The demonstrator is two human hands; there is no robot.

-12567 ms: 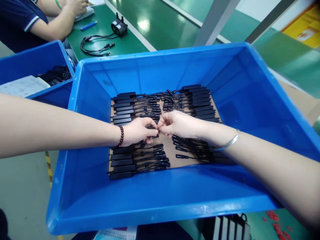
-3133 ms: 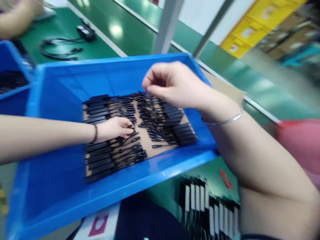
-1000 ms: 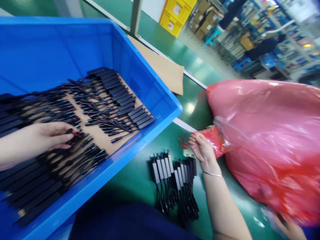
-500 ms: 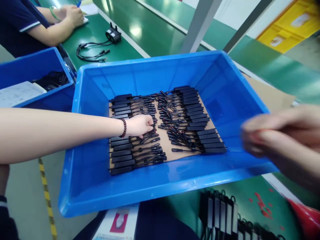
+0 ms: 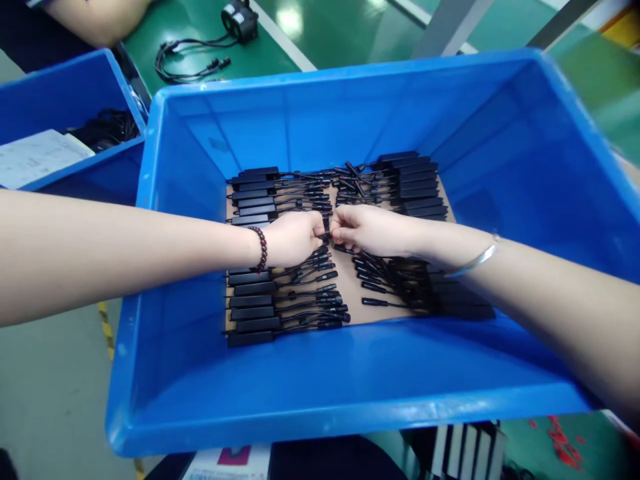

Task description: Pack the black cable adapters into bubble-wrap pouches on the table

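Inside a large blue bin [image 5: 320, 387] lie two columns of black rectangular modules, a left column [image 5: 253, 311] and a right column [image 5: 420, 180], their connector cables pointing to the middle over brown cardboard [image 5: 350, 293]. My left hand [image 5: 295, 238], with a beaded bracelet, is closed on a black connector [image 5: 326, 223] of the left column. Facing it, my right hand [image 5: 363, 229] is pinched at the same connector's end, with a bit of red at the fingertips; what exactly it holds is too small to make out.
Another blue bin [image 5: 55, 87] with papers and black cables stands at the left. Behind the large bin, a black device [image 5: 240, 23] with cables lies on the green table, near a person's arm [image 5: 100, 20]. Red pieces [image 5: 565, 443] and more modules [image 5: 467, 450] are at the lower right.
My right hand has come in from the right, outside the modules, to the middle of the bin beside my left hand. The view has shifted closer over the bin.
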